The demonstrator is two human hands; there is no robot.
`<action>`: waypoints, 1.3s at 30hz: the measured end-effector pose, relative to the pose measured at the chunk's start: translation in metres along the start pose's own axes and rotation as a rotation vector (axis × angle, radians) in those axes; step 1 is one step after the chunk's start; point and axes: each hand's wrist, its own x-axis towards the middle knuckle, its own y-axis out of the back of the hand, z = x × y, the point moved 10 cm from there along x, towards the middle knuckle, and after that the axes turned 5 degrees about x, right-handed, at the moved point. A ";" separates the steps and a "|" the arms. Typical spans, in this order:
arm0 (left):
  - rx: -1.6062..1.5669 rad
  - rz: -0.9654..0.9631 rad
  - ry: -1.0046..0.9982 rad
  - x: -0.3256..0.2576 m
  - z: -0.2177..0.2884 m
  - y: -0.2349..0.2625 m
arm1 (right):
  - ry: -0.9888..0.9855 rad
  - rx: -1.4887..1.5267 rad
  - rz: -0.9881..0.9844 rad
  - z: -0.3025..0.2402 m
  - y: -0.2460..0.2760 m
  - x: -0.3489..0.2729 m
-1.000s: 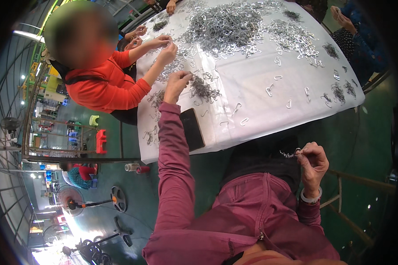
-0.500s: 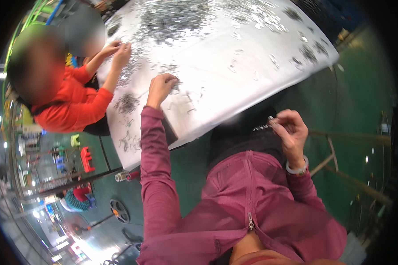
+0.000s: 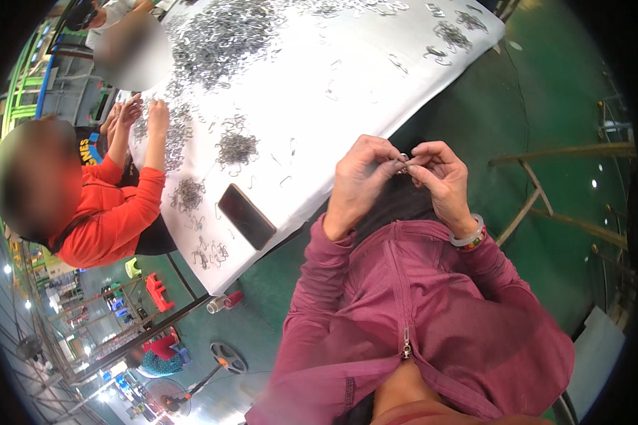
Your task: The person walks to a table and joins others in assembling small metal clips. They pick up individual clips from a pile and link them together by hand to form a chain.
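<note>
My left hand (image 3: pixel 361 180) and my right hand (image 3: pixel 441 180) meet in front of my body, just off the table's near edge. Both pinch a small shiny metal piece (image 3: pixel 404 161) between thumbs and fingertips. Fingers cover most of it, so its full shape is hidden. On the white-covered table (image 3: pixel 312 113) lie many bent, hook-like metal pieces. The largest heap (image 3: pixel 223 49) is at the far side, with a smaller pile (image 3: pixel 237 147) closer in and another small pile (image 3: pixel 188 195) to its left.
A dark phone (image 3: pixel 247 216) lies near the table's closest edge. At left, a co-worker in an orange-red top (image 3: pixel 120 205) works with both hands over the table. Another person (image 3: pixel 110 18) is beyond. A wooden frame (image 3: pixel 539 191) stands on the green floor at right.
My left hand has drawn back from the small pile on the table and joined my right hand. The phone, earlier mostly behind my left arm, now shows fully. The view has shifted.
</note>
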 end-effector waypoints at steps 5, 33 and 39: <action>0.036 0.106 0.016 -0.005 -0.004 0.002 | 0.056 -0.080 -0.013 -0.001 -0.003 -0.001; 0.102 0.162 0.025 -0.024 -0.013 0.014 | 0.319 -1.095 -0.307 0.069 -0.053 0.257; 0.015 0.207 0.036 -0.027 -0.018 0.015 | 0.182 -0.790 -0.415 -0.034 -0.064 0.141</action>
